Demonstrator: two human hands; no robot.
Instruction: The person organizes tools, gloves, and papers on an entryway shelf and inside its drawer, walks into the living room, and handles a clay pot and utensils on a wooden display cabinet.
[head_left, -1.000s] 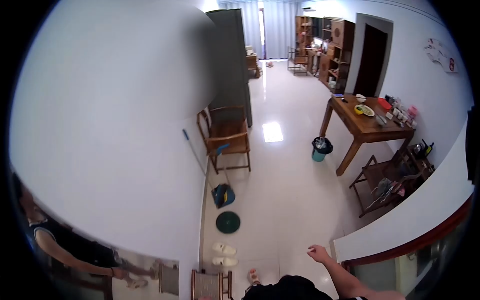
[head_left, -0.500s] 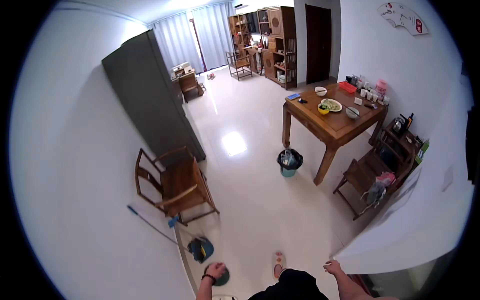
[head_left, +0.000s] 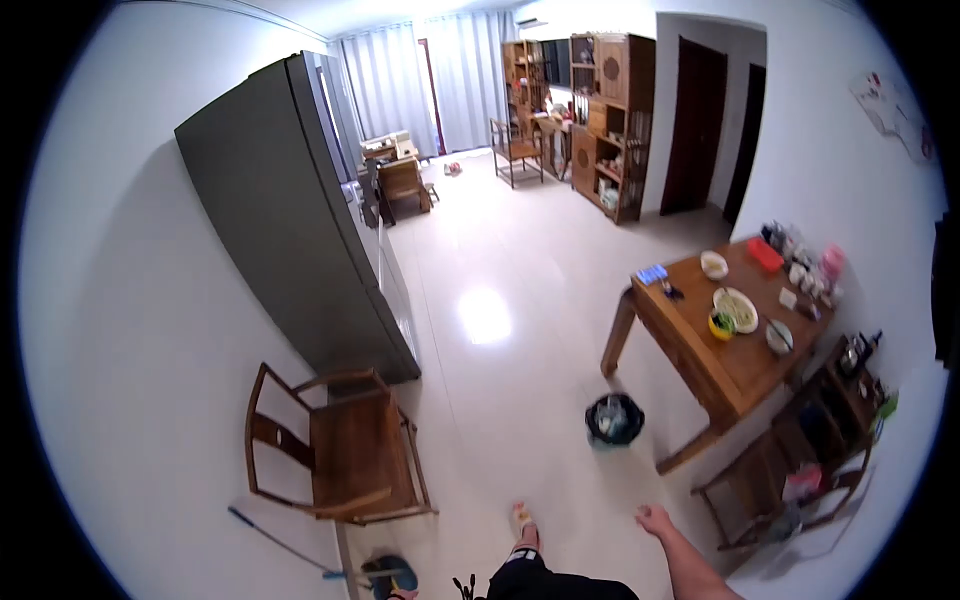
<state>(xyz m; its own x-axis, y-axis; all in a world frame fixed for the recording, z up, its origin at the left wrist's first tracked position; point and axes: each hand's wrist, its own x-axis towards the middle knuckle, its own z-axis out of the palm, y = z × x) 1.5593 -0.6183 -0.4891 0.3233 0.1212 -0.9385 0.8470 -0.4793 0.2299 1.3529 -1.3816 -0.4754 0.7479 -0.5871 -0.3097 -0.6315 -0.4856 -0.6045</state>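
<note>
My right hand (head_left: 652, 518) hangs low, right of my leg, its fingers curled in with nothing in them. It is over the floor, nearest to the black-lined trash bin (head_left: 614, 420). Only a sliver of my left hand (head_left: 403, 594) shows at the bottom edge, beside the dustpan (head_left: 392, 576); its fingers are too hidden to read. My foot (head_left: 523, 517), in a light sandal, is on the floor ahead of me.
A wooden armchair (head_left: 360, 450) and tall grey fridge (head_left: 270, 210) line the left wall. At right are a wooden table (head_left: 690, 345) bearing dishes and a second chair (head_left: 765, 480). Wooden shelves (head_left: 625, 130) and curtains (head_left: 470, 85) are farther back.
The view has moved forward along the floor; the fridge, table and bin are nearer. The left hand, seen over the green disc half a second ago, is now almost out of view.
</note>
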